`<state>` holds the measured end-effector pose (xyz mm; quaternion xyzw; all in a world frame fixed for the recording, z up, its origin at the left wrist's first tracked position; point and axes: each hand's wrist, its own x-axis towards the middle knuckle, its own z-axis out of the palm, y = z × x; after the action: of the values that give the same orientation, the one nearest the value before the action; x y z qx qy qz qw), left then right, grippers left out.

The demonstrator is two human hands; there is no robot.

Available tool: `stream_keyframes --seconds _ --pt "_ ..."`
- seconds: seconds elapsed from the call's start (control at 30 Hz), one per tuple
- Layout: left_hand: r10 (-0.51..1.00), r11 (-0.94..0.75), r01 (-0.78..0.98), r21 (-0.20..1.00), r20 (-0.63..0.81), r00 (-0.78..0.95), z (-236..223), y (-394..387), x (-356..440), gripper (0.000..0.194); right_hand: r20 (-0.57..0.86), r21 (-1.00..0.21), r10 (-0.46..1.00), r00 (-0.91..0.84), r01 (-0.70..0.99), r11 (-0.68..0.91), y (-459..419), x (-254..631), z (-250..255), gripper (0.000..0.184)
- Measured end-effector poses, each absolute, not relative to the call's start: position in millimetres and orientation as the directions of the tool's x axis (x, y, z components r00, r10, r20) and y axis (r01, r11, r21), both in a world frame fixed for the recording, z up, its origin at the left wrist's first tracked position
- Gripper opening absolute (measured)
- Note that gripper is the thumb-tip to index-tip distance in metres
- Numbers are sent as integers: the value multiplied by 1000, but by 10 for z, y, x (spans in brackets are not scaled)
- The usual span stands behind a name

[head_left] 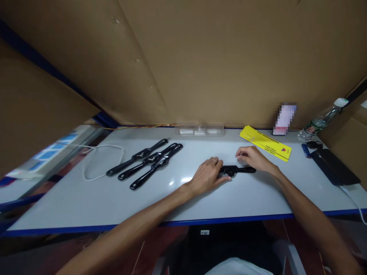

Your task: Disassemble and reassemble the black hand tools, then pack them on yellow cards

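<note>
A black spokeshave (229,170) lies on the white table in front of me. My left hand (207,173) is wrapped over its left handle, the thumb along the near side of the body. My right hand (252,157) hovers just behind the right handle, thumb and fingertips pinched together; whatever is between them, if anything, is too small to make out. To the left, three more black spokeshaves (155,159) lie slanted side by side.
Yellow printed cards (266,143) lie behind my right hand. A clear plastic tray (199,130) sits against the cardboard wall (200,68). At right are a phone (284,120), a water bottle (321,122) and a black flat case (334,166). A white cable (104,146) loops at left.
</note>
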<state>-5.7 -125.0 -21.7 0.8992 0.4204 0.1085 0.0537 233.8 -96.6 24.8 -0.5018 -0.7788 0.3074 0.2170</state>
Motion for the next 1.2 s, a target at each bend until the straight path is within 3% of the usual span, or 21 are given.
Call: stream_keyframes --seconds 0.2,0.67,0.87,1.2 --pt "767 -642 739 207 139 627 -187 -1245 -48 52 -33 -793 899 -437 559 243 -1106 2214 344 4" --pt "734 -677 689 259 169 658 -192 -1218 -67 47 -125 -715 846 -517 638 284 -1259 2079 415 14" --pt "735 -676 679 288 194 649 -202 -1214 -76 47 -88 -640 838 -538 676 367 -1273 2016 366 19" --pt "762 -646 728 229 141 632 -167 -1238 -32 51 -75 -585 831 -551 699 411 -1298 1962 355 20"
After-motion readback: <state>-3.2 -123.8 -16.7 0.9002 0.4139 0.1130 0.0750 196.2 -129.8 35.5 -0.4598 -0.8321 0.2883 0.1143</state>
